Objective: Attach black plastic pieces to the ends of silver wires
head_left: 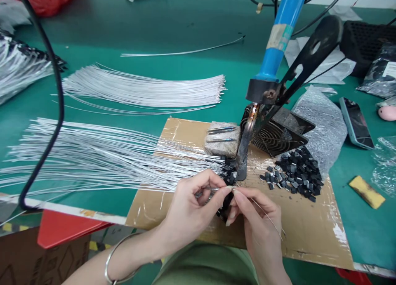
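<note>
My left hand (194,208) is closed in a pinch on a white cable from the loose spread of white cables (130,157). Its fingertips meet those of my right hand (258,215), which pinches a thin wire that curves down over the palm. Both hands are over the brown cardboard (312,231), just in front of the soldering iron's metal tip (246,140). Black connectors (229,175) at the cable ends lie behind the fingers. To the right is a pile of small black connectors (298,173). What lies exactly between the fingertips is too small to make out.
The blue soldering iron (280,33) hangs on a black stand arm (315,50) above the hands. Behind stand a small fan (272,134) and a wrapped block (222,149). A cable bundle (148,87) lies back left; a phone (356,122) and yellow sponge (366,191) lie right.
</note>
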`<action>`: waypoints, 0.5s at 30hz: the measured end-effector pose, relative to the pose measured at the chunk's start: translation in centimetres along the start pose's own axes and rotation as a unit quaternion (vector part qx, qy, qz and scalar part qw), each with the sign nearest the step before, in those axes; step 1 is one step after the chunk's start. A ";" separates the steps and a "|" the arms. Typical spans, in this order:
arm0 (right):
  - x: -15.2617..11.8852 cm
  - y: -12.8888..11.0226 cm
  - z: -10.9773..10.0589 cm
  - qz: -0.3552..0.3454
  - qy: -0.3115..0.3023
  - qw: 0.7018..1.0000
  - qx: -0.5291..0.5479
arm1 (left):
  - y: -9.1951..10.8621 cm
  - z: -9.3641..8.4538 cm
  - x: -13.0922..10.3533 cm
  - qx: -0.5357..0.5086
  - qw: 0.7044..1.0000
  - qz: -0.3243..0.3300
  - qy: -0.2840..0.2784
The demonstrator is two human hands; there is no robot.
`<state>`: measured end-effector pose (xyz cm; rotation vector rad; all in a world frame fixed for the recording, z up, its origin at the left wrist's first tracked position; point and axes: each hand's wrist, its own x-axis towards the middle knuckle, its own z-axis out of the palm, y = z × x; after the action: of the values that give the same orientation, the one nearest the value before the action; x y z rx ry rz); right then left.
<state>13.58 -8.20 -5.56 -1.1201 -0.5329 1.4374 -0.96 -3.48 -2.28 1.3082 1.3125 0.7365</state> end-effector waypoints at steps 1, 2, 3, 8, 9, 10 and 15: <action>0.0 -0.1 -0.1 0.004 -0.002 1.000 0.005 | 0.0 0.0 0.0 0.006 1.000 0.002 -0.003; 0.1 -0.2 -0.2 0.010 -0.006 1.000 0.010 | 0.0 -0.1 0.0 0.012 1.000 0.004 -0.005; 0.2 -0.4 -0.2 0.021 -0.011 1.000 0.016 | 0.0 -0.1 0.0 0.017 1.000 0.007 -0.009; 0.8 -1.3 -0.7 0.095 -0.050 0.994 0.035 | 0.3 -0.3 0.1 0.038 0.999 0.015 -0.019; 0.9 -1.4 -0.8 0.102 -0.054 0.993 0.037 | 0.4 -0.3 0.1 0.040 0.999 0.016 -0.019; 1.0 -1.4 -0.8 0.106 -0.055 0.992 0.039 | 0.4 -0.3 0.1 0.039 0.999 0.016 -0.017; 0.9 -1.3 -0.5 0.100 -0.039 0.993 0.051 | 0.2 0.1 0.1 0.006 1.000 0.017 0.003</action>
<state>14.80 -7.20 -4.99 -1.0627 -0.4050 1.6688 -0.82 -3.32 -2.13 1.3418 1.3044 0.7577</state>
